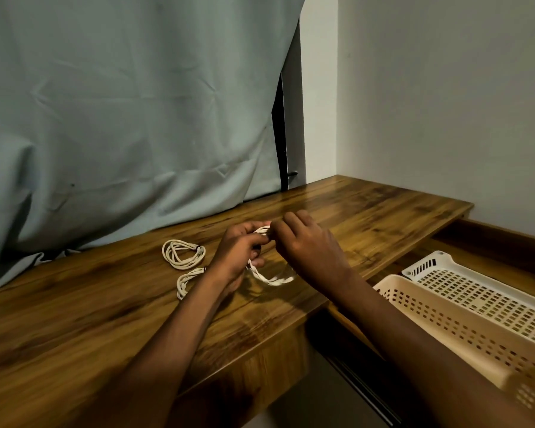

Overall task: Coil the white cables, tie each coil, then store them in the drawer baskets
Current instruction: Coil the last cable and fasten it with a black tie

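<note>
Here, both hands meet over the wooden desk (368, 211). The left hand (240, 253) curls its fingers tightly round a white cable coil (271, 278), whose blurred loop hangs toward the desktop. The right hand (306, 245) pinches the coil's top, seemingly at a dark tie. Two tied coils (183, 254) lie left; the drawer baskets (464, 307) sit right.

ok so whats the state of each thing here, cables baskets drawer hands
far coil: coiled, lying on the desk, dark tie at one end
near coil: coiled, on the desk, partly behind the left forearm
held cable: looped, gripped in both hands, blurred
left hand: grips the held cable
right hand: pinches its top
drawer: open
cream basket: in the drawer, no cable seen inside
white basket: in the drawer, no cable seen inside
</note>
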